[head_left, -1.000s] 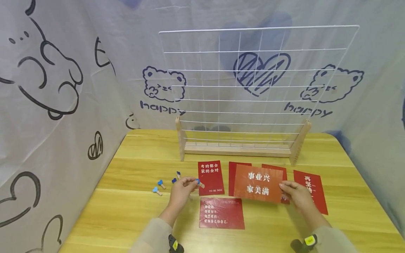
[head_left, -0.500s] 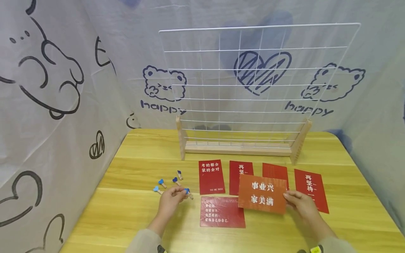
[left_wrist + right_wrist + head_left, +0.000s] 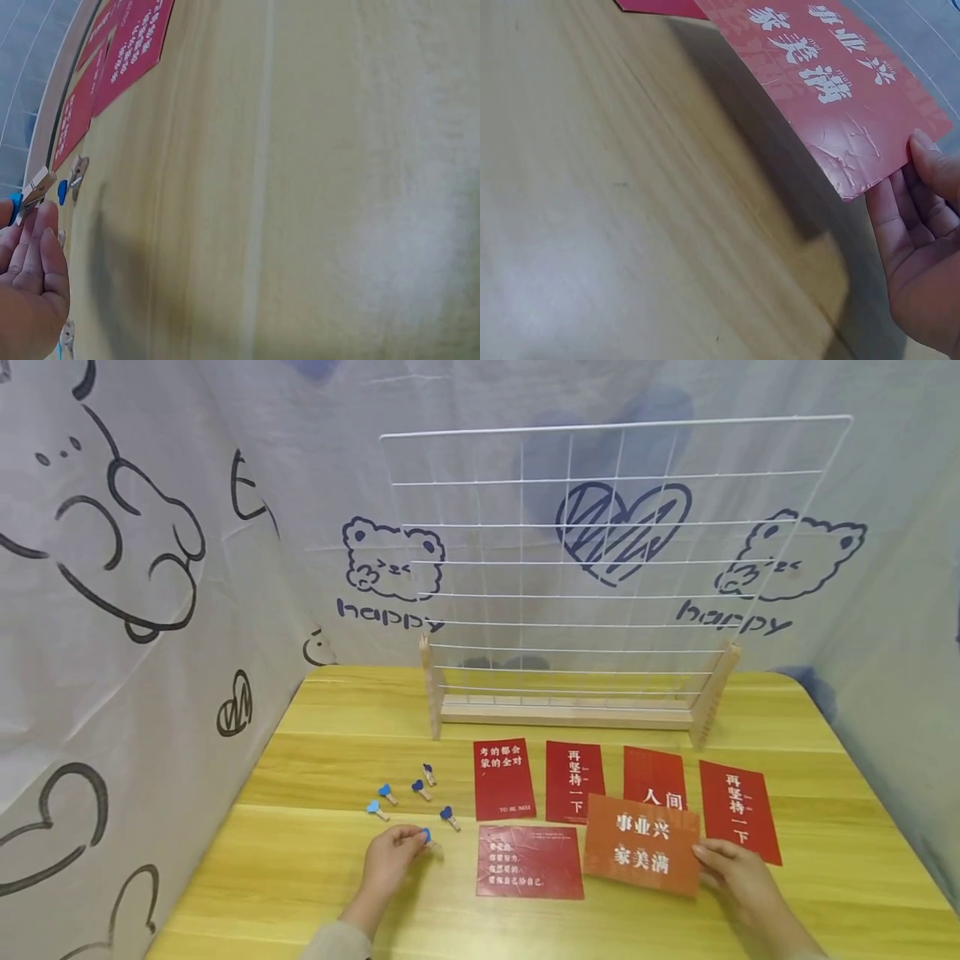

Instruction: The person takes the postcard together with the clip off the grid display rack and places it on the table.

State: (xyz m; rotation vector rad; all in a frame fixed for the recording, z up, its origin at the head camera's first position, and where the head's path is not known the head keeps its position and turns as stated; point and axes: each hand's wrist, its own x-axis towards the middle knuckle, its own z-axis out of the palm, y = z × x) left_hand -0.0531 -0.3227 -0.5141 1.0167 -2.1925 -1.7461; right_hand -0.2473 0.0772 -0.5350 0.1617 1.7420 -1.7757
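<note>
My left hand (image 3: 390, 864) pinches a small wooden clothespin (image 3: 37, 187) with a blue heart, low over the table. Just beyond its fingertips lies a clothespin with a dark blue heart (image 3: 449, 816). Several more heart clothespins (image 3: 386, 793) are scattered to the left and behind. My right hand (image 3: 738, 877) grips an orange-red card (image 3: 641, 843) with white characters by its right edge, thumb on top. That card is raised, its shadow falling on the wood in the right wrist view. It overlaps a red card (image 3: 652, 768) behind it in the head view.
More red cards lie flat: one at the back left (image 3: 504, 777), one beside it (image 3: 573, 777), one at the right (image 3: 741, 810) and one in front (image 3: 529, 864). A white wire grid (image 3: 570, 564) stands in a wooden base (image 3: 566, 714) at the back. Printed cloth hangs around the table.
My left hand has moved left and toward me, leaving a dark blue heart clothespin on the table while keeping another. My right hand has brought the orange-red card toward me and slightly right.
</note>
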